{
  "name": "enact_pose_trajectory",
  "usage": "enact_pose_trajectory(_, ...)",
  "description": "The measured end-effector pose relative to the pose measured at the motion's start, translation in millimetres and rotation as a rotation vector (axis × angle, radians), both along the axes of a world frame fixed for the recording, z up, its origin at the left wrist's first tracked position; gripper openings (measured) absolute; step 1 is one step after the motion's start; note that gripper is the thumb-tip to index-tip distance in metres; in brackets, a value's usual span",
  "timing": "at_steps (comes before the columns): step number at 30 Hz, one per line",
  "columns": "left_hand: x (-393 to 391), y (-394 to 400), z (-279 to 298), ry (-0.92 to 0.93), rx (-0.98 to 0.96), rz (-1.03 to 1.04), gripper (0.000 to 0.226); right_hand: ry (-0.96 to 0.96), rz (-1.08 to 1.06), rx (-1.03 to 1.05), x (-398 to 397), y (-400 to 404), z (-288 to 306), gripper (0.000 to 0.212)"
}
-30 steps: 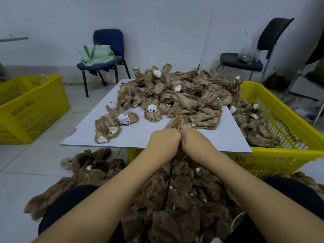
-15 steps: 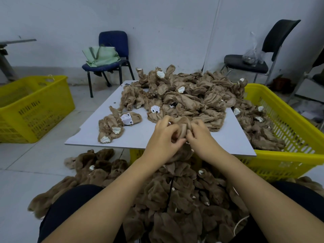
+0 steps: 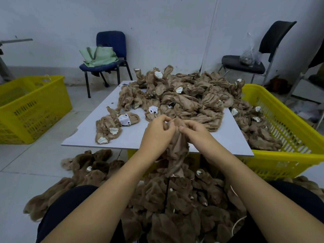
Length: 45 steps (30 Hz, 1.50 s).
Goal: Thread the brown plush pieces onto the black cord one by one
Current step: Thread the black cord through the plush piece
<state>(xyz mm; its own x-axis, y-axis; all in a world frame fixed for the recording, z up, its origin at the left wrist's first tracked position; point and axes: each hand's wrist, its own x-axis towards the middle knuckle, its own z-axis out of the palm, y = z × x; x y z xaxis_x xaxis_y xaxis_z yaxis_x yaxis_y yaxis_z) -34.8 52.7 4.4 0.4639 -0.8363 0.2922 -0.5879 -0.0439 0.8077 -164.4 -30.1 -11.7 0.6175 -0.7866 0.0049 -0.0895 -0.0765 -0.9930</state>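
Both hands raised since a second ago. Left hand [image 3: 157, 132] and right hand [image 3: 194, 131] pinch top of one piece [image 3: 177, 149], now hanging long between wrists. Cord [image 3: 166, 195] runs below it into threaded heap [image 3: 175, 207] at lap. Likely piece being slid down cord; pile [image 3: 184, 100] beyond hands waits.

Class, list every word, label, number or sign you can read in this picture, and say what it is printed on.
Nothing can be read.
Green bag on the blue chair: faint pale lettering near its lower edge, too small and blurred to read.
Plush pieces, the white board, the yellow crates and the wall: no print shows.
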Motion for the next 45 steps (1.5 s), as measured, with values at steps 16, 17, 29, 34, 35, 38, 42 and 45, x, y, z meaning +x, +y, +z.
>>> enact_pose_trajectory(16, 13, 2, 32, -0.192, 0.197, -0.173, 0.031, -0.017, -0.098, -0.306, -2, 10, 10, 0.021)
enact_pose_trajectory(17, 12, 3, 32, -0.083, 0.193, -0.186, 0.032, 0.002, -0.078, -0.302, -3, 8, 13, 0.022)
enact_pose_trajectory(29, -15, -12, 18, 0.454, 0.297, -0.093, 0.009, 0.019, -0.069, 0.038, -15, -4, 22, 0.02)
enact_pose_trajectory(34, -11, -7, 17, 0.491, 0.279, -0.091, 0.019, -0.016, -0.022, 0.112, -16, -3, 20, 0.02)
enact_pose_trajectory(35, -8, -5, 18, 0.476, 0.268, -0.116, 0.019, -0.012, -0.029, 0.103, -16, -2, 19, 0.016)
enact_pose_trajectory(38, -4, 1, 21, 0.415, 0.204, -0.177, 0.006, 0.03, -0.114, 0.011, -11, 2, 15, 0.018)
enact_pose_trajectory(42, -10, 4, 20, 0.33, 0.146, -0.142, 0.011, 0.104, -0.116, -0.11, -1, 6, 16, 0.032)
enact_pose_trajectory(45, -9, 6, 21, 0.277, 0.122, -0.1, 0.013, 0.129, -0.045, -0.115, -1, 9, 19, 0.037)
